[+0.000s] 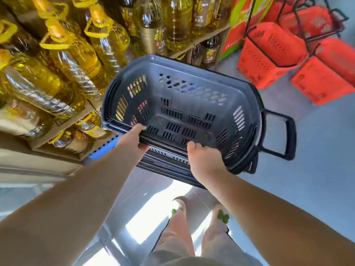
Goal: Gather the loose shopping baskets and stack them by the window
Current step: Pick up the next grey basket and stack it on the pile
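A stack of dark grey shopping baskets [192, 89] hangs in the air in front of me, tilted with the open top facing me. My left hand [133, 140] grips the near rim on the left, thumb inside. My right hand [203, 160] grips the same rim further right. A black handle [286, 135] sticks out on the stack's right side. Several orange baskets [269, 56] with black handles stand on the floor at the upper right.
Shelves with large yellow oil bottles [76, 54] fill the left side, close to the stack. A red and green carton [244, 20] stands behind the orange baskets. Grey floor [317, 169] spreads to the right. My legs and feet [192, 223] are below.
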`<state>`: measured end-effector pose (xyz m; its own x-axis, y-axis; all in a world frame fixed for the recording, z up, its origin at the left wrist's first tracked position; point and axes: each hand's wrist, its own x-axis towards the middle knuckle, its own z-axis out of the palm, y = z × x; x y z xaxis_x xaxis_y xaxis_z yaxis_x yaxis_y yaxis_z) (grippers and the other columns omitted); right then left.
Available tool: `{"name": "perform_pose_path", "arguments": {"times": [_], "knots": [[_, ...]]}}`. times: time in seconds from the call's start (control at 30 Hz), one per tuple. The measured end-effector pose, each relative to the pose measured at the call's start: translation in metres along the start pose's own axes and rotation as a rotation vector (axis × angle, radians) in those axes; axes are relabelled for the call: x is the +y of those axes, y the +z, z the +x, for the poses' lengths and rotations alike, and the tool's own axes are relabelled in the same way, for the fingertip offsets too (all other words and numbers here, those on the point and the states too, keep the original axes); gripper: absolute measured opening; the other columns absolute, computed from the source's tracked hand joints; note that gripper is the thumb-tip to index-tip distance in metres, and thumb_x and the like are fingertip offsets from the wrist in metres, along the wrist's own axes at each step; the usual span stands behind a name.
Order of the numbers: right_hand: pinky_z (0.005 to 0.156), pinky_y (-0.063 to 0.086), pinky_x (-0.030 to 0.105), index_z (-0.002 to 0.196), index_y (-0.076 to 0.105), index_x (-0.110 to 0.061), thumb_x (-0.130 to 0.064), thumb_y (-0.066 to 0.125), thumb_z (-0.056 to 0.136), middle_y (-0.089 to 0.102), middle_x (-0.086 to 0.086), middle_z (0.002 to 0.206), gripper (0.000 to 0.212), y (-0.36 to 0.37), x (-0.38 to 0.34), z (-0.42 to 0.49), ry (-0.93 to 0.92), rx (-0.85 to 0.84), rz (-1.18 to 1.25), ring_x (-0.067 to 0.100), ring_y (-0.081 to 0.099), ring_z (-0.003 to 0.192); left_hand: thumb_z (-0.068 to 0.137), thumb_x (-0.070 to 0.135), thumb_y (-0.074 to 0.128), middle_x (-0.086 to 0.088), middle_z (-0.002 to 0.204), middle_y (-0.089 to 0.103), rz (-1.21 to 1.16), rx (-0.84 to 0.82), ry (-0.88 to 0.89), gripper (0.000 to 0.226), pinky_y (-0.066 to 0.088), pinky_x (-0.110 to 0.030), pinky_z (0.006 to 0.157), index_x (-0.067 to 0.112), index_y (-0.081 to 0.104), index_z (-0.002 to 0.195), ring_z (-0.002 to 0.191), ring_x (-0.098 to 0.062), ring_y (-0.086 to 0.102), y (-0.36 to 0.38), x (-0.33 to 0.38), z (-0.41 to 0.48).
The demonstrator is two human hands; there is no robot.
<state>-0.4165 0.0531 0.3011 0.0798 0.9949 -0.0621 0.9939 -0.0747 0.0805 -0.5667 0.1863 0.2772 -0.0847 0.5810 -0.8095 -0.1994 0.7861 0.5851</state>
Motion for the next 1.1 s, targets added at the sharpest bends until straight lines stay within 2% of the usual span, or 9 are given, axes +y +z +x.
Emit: {"name": "perform_pose_path", "arguments": {"times": [0.1, 0.23, 0.33, 0.4, 0.53, 0.67, 0.77, 0.87, 1.1], "knots": [[0.039, 0.031, 0.019, 0.082, 0.058, -0.009, -0.007, 0.074, 0.049, 0.06, 0.003, 0.06, 0.037, 0.028, 0.002, -0.001, 0.008, -0.111, 0.018, 0.021, 0.057, 0.044, 0.084, 0.015, 0.061, -0.002, 0.072, 0.063, 0.03, -0.019, -0.05, 0.008, 0.053, -0.018, 0.046, 0.014, 0.059, 0.077, 0.061, -0.014, 0.062, -0.002, -0.013, 0.016], [0.052, 0.034, 0.029, 0.108, 0.045, -0.012, -0.014, 0.062, 0.079, 0.062, 0.005, 0.09, 0.034, 0.068, 0.004, 0.002, 0.034, -0.209, 0.124, 0.026, 0.062, 0.074, 0.085, 0.009, 0.062, -0.003, 0.056, 0.07, -0.13, -0.134, -0.19, 0.029, 0.057, -0.031, 0.081, 0.009, 0.068, 0.057, 0.056, -0.013, 0.069, -0.005, -0.03, 0.045], [0.06, 0.033, 0.032, 0.117, 0.04, -0.014, -0.018, 0.062, 0.081, 0.061, 0.005, 0.099, 0.042, 0.095, 0.005, 0.003, 0.127, -0.237, 0.197, 0.028, 0.061, 0.086, 0.084, 0.016, 0.068, -0.003, 0.067, 0.074, -0.101, -0.143, -0.216, 0.007, 0.059, -0.03, 0.066, 0.011, 0.066, 0.08, 0.062, -0.014, 0.072, -0.006, -0.047, 0.06], [0.062, 0.032, 0.032, 0.116, 0.041, -0.015, -0.019, 0.063, 0.081, 0.061, 0.006, 0.099, 0.042, 0.116, 0.005, 0.007, 0.159, -0.237, 0.213, 0.029, 0.061, 0.086, 0.086, 0.022, 0.068, -0.005, 0.078, 0.074, -0.031, -0.138, -0.205, 0.012, 0.058, -0.027, 0.056, 0.011, 0.063, 0.088, 0.068, -0.014, 0.072, -0.007, -0.056, 0.07], [0.063, 0.033, 0.034, 0.114, 0.043, -0.014, -0.027, 0.064, 0.083, 0.061, 0.008, 0.098, 0.039, 0.15, 0.005, 0.014, 0.176, -0.289, 0.268, 0.031, 0.06, 0.086, 0.085, 0.019, 0.07, -0.008, 0.107, 0.066, 0.029, -0.107, -0.198, 0.021, 0.061, -0.034, 0.069, 0.008, 0.061, 0.1, 0.095, -0.019, 0.067, -0.021, -0.068, 0.079], [0.072, 0.041, 0.035, 0.117, 0.044, -0.013, -0.013, 0.061, 0.083, 0.062, 0.009, 0.109, 0.038, 0.17, 0.005, 0.003, 0.177, -0.43, 0.318, 0.03, 0.056, 0.099, 0.084, 0.021, 0.071, -0.013, 0.121, 0.06, 0.286, -0.103, -0.219, 0.033, 0.057, -0.037, 0.085, 0.011, 0.059, 0.113, 0.108, -0.027, 0.064, -0.03, -0.076, 0.073], [0.094, 0.041, 0.038, 0.136, 0.033, -0.013, -0.014, 0.06, 0.084, 0.052, 0.008, 0.129, 0.059, 0.165, 0.007, -0.006, 0.139, -0.514, 0.406, 0.029, 0.048, 0.117, 0.089, 0.021, 0.064, -0.008, 0.119, 0.063, 0.441, -0.138, -0.122, 0.034, 0.056, -0.033, 0.081, 0.011, 0.057, 0.121, 0.111, -0.026, 0.062, -0.03, -0.079, 0.061], [0.105, 0.034, 0.038, 0.14, 0.029, -0.012, -0.022, 0.059, 0.086, 0.044, 0.007, 0.139, 0.062, 0.14, 0.021, -0.011, 0.122, -0.532, 0.484, 0.027, 0.04, 0.127, 0.088, 0.019, 0.066, -0.005, 0.114, 0.065, 0.479, -0.149, -0.093, 0.03, 0.055, -0.027, 0.068, 0.018, 0.059, 0.116, 0.101, -0.018, 0.065, -0.022, -0.077, 0.04], [0.096, 0.045, 0.041, 0.133, 0.04, -0.018, -0.029, 0.056, 0.087, 0.055, 0.008, 0.129, 0.051, 0.051, 0.104, -0.036, 0.326, -0.312, 0.565, 0.028, 0.051, 0.117, 0.089, 0.02, 0.064, -0.002, 0.105, 0.07, 0.667, -0.311, 0.103, 0.029, 0.052, -0.024, 0.068, 0.022, 0.06, 0.118, 0.091, -0.015, 0.067, 0.056, -0.076, -0.034]]}}
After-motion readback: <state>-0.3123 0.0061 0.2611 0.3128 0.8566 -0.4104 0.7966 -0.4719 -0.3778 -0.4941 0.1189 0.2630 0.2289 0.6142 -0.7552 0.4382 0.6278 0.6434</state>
